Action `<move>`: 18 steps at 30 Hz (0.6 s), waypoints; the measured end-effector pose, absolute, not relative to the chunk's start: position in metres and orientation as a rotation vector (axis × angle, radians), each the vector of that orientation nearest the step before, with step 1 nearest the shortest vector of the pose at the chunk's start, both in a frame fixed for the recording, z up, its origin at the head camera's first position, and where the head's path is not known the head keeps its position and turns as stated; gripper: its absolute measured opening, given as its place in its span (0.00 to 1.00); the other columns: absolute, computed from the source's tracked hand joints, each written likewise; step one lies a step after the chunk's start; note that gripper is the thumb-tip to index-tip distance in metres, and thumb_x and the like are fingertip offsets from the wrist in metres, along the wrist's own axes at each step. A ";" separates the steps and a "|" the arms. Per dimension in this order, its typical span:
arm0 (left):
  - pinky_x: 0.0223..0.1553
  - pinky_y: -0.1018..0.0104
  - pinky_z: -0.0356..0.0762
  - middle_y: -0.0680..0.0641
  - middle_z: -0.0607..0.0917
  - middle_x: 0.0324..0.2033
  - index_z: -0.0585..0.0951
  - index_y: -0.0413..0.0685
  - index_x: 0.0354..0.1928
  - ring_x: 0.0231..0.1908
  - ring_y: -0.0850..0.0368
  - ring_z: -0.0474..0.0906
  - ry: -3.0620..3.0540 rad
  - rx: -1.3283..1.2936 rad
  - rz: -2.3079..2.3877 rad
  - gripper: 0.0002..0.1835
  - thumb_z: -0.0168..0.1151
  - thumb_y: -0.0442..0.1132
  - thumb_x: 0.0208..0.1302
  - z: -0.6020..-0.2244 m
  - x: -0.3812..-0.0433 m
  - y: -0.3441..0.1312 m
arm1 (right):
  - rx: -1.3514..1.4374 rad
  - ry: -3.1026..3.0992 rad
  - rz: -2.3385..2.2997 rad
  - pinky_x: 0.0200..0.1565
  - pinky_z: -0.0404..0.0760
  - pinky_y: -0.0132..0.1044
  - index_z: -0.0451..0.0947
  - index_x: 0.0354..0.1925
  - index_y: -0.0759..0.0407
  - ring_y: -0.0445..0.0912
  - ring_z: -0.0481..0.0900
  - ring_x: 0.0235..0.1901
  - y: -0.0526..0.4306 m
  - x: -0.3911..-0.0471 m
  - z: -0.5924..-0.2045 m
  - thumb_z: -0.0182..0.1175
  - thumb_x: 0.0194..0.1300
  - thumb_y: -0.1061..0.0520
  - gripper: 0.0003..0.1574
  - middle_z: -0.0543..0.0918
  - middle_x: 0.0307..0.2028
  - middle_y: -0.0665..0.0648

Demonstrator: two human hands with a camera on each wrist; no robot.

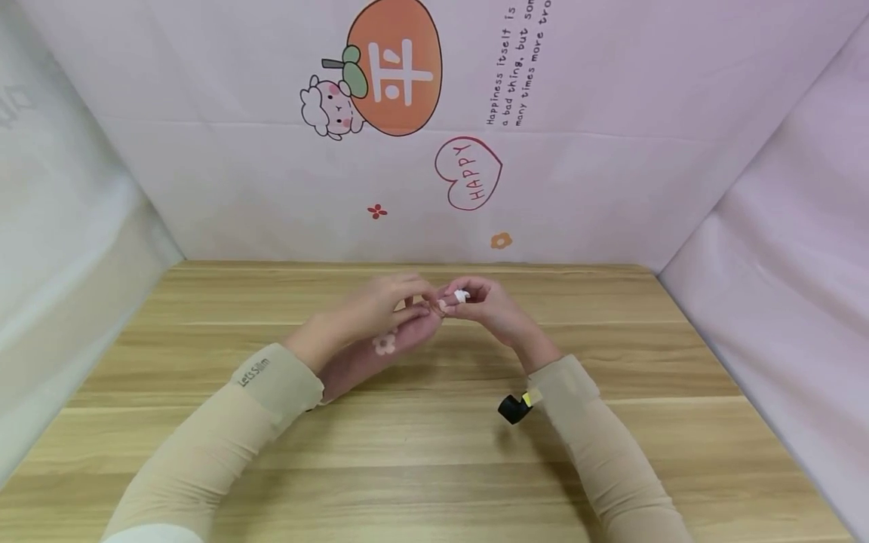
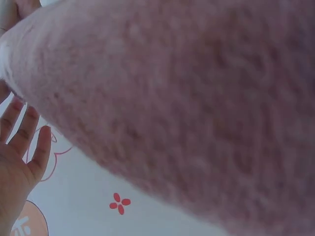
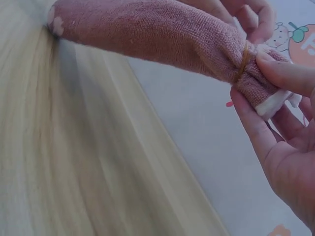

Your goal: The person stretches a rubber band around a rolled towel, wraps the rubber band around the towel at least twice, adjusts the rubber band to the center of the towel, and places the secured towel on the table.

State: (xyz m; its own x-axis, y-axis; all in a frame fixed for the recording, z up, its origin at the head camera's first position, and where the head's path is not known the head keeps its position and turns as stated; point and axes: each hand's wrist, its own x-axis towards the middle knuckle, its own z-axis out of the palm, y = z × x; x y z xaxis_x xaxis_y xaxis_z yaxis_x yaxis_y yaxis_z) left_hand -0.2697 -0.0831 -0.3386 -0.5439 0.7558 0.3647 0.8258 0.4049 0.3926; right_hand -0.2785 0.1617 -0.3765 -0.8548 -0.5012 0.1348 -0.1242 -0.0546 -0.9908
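Note:
A pink terry towel (image 1: 380,362), rolled long and decorated with a pale flower, slants between the hands above the wooden table. A tan rubber band (image 3: 242,64) cinches it near its white-edged end. The right hand (image 1: 498,309) pinches that gathered end, thumb on one side and fingers on the other. From the other side, the left hand (image 1: 383,305) bends over the towel, thumb and fingertips gripping it right at the band. In the left wrist view the towel (image 2: 162,98) fills most of the picture and hides part of the left hand (image 2: 17,167).
A small black object with a yellow part (image 1: 514,409) sits beside the right sleeve cuff. The wood-grain table (image 1: 421,460) meets a white printed backdrop (image 1: 271,196) at its far edge, and white cloth walls (image 1: 781,249) stand at both sides.

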 end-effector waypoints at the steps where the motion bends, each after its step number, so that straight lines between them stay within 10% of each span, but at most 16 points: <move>1: 0.47 0.67 0.79 0.51 0.84 0.46 0.86 0.49 0.50 0.43 0.58 0.81 -2.511 -1.429 -0.820 0.10 0.68 0.32 0.69 -0.340 -0.269 -0.083 | -0.666 1.944 -1.988 0.50 0.82 0.38 0.84 0.35 0.47 0.46 0.81 0.44 0.163 -0.278 -0.378 0.60 0.66 0.75 0.22 0.85 0.46 0.51; 18: 0.37 0.66 0.77 0.54 0.81 0.37 0.85 0.53 0.45 0.33 0.60 0.76 -2.433 -1.542 -0.542 0.05 0.66 0.35 0.71 -0.336 -0.263 -0.074 | -0.719 1.852 -2.010 0.49 0.82 0.37 0.81 0.36 0.49 0.44 0.80 0.42 0.166 -0.276 -0.398 0.63 0.65 0.73 0.18 0.83 0.40 0.50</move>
